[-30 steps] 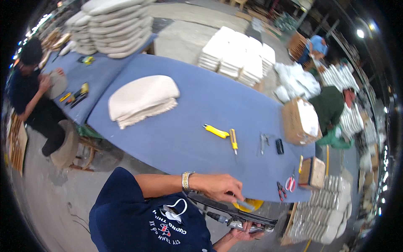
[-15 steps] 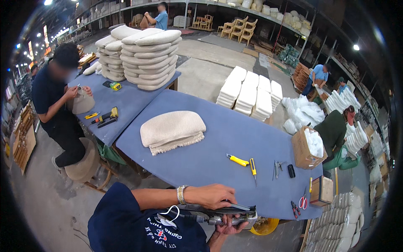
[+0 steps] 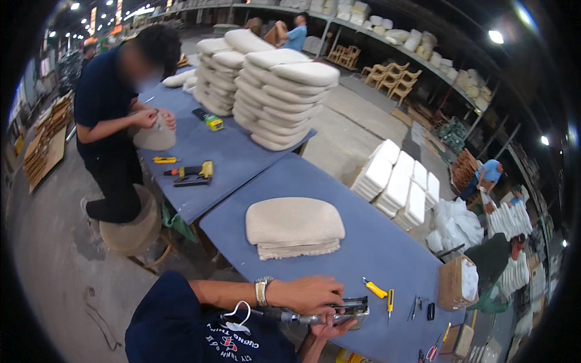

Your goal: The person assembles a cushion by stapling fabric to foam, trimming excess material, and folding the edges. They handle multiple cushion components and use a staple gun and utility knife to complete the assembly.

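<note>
My left hand (image 3: 308, 294), with a metal-band watch at its wrist, lies over the top of a staple gun (image 3: 362, 305), fingers bent onto its long dark magazine. From below, my right hand (image 3: 331, 328) grips the same tool, a silver and black body with an air hose fitting towards my chest. My fingers partly cover it. On the blue table beyond lies a beige fabric-covered cushion (image 3: 295, 222) with a frayed cloth edge on its near side.
Right of the cushion lie a yellow utility knife (image 3: 375, 288), a screwdriver (image 3: 391, 304) and red-handled scissors (image 3: 432, 353). A cardboard box (image 3: 451, 284) stands at the table's right end. Stacked cushions (image 3: 281, 100) and a nail gun (image 3: 193, 173) are on the left table, where a co-worker (image 3: 115, 103) works.
My view has turned left, so the cushion and tables appear further right. The staple gun stays in both hands; my left hand has shifted slightly on it.
</note>
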The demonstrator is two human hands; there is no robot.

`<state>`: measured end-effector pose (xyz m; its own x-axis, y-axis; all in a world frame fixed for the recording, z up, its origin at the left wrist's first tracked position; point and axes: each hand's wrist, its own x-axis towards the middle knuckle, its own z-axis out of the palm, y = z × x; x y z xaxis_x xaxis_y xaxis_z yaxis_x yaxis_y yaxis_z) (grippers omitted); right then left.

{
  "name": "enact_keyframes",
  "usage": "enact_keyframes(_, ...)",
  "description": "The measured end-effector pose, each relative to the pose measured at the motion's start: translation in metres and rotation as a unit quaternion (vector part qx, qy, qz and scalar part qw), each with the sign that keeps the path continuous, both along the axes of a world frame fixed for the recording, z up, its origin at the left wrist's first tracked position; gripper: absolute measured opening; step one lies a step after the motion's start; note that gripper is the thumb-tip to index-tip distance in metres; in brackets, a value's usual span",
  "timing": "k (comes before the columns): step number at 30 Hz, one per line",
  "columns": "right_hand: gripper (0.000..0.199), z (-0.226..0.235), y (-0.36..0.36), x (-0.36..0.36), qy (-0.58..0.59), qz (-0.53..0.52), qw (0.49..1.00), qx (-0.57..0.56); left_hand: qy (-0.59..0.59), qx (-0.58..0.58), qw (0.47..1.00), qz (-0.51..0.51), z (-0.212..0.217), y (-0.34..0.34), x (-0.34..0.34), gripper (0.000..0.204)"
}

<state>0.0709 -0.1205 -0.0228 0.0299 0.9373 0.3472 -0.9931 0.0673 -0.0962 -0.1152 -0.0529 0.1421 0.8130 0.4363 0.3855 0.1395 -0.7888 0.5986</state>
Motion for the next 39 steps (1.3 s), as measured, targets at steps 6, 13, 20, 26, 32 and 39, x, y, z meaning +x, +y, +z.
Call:
enact_keyframes(6,0.068,-0.014,0.045,-0.034,0.066,0.006,0.998,-0.022,0.010,-0.178,0.982,0.054,0.014,0.001,-0.113,0.058)
enact_keyframes(13,0.060,0.008,0.053,0.004,0.075,0.006,0.996,-0.047,0.030,-0.304,0.930,0.202,-0.012,-0.040,-0.126,0.055)
enact_keyframes(20,0.053,0.004,0.035,0.014,0.022,0.052,0.997,-0.058,-0.001,-0.195,0.956,0.220,-0.031,-0.027,-0.006,0.045)
enact_keyframes(26,0.048,0.023,0.019,0.041,-0.101,-0.021,0.972,-0.210,-0.023,-0.107,0.953,0.282,-0.057,-0.021,0.055,0.055)
enact_keyframes(32,0.045,0.041,0.015,0.072,-0.255,-0.201,0.907,-0.267,0.061,-0.167,0.949,0.260,-0.063,0.006,0.098,0.062)
enact_keyframes(39,0.044,0.098,0.031,0.127,-0.439,-0.225,0.832,-0.253,-0.064,-0.282,0.940,0.182,-0.080,0.029,0.147,0.063)
